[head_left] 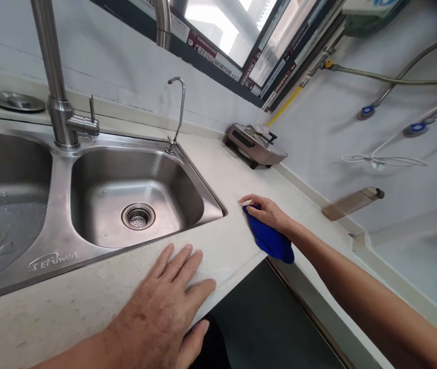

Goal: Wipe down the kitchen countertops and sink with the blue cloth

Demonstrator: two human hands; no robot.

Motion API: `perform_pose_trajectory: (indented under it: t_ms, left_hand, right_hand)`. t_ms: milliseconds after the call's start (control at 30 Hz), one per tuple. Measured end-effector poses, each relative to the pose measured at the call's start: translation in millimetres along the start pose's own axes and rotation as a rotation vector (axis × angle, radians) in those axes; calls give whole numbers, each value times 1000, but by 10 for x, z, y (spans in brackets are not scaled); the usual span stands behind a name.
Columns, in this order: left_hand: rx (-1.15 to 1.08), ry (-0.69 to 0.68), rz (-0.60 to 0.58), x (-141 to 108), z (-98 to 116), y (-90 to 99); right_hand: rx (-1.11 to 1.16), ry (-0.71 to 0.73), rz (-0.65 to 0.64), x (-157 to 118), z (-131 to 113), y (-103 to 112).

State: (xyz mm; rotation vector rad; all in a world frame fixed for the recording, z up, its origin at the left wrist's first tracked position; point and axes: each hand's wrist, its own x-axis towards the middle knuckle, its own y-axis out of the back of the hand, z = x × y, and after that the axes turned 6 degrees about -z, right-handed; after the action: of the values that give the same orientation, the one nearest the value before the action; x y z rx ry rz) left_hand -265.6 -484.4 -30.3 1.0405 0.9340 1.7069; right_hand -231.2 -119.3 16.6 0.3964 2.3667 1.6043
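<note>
My left hand (pixel 160 307) lies palm down on the pale countertop (pixel 68 307) in front of the sink, its fingers spread and nothing held. The thumb reaches the counter's front edge. Further right, my right hand (pixel 266 212) is closed over a blue cloth (pixel 272 238), pressed against the counter beyond the sink's right corner. The cloth bunches under the palm, and its lower part hangs at the counter's inner edge. Part of the cloth is hidden by the hand and wrist.
A steel double sink (pixel 61 189) with a tall faucet (pixel 62 118) fills the left. Behind its right basin stands a thin curved tap (pixel 182 107). An electric pan (pixel 254 146) sits in the back corner. A brownish bottle-like object (pixel 351 204) is at the right wall.
</note>
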Motion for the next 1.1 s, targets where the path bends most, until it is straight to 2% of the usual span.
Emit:
perform_pose_trajectory:
  t_ms: [67,167,333,433,567,733,933,1033,1100]
  left_hand:
    - [16,14,-29,18,24,12]
    - [28,33,-55,34,56,26]
    - [-12,9,-17,21,17,24]
    - [-31,-37,-2,16,-36,-4]
    - [-27,-89,71,25,-76,-118]
    - [-1,-80,166,30,-71,-264]
    - [-1,-71,201,10,-63,-291]
    - [-11,-78,227,22,-60,-297]
    - [-9,-70,238,36,-58,-305]
  right_hand:
    - [4,43,16,-7,22,-28]
    - [-13,71,-19,47,-131,-40]
    - [-136,-139,-243,220,-481,15]
    - [-226,-244,-324,339,-613,45]
    - [-336,-334,-350,460,-714,14]
    - [-442,-395,-331,502,-765,-109]
    - [-640,-416,-304,522,-925,-246]
    - [-636,-418,-334,522,-944,-192]
    - [-520,-402,-376,491,-892,-104]
